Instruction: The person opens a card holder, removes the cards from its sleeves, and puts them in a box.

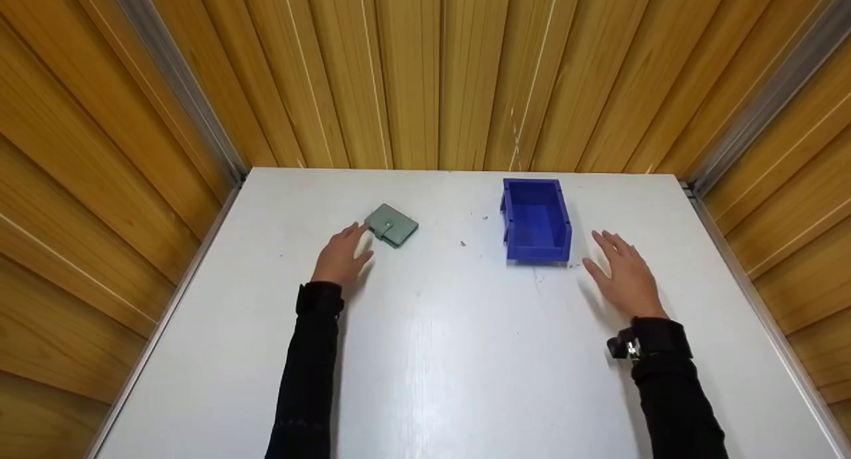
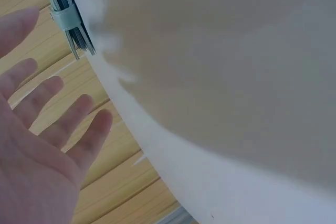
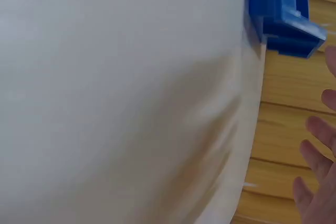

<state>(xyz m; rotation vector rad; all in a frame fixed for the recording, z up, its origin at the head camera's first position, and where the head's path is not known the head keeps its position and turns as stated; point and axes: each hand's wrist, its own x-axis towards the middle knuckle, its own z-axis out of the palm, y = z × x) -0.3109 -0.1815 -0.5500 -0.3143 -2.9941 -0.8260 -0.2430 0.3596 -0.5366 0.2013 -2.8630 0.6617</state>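
Note:
A green card wallet [image 1: 392, 225] with a snap strap lies on the white table, left of the middle in the head view. Its side, with a stack of thin layers under the strap [image 2: 66, 18], shows in the left wrist view. My left hand [image 1: 339, 256] hovers just left of the wallet, fingers spread and holding nothing. On the right stands a blue plastic bin [image 1: 537, 223], open at the top, its low front towards me. My right hand [image 1: 625, 277] is to the right of the bin, apart from it, with fingers extended and nothing in them.
The white table [image 1: 425, 352] reaches back to a wood-patterned wall [image 1: 439, 73], with similar walls on both sides. Metal profiles [image 1: 193, 93] run along the corners. Small dark specks [image 1: 463, 244] lie between the wallet and the bin.

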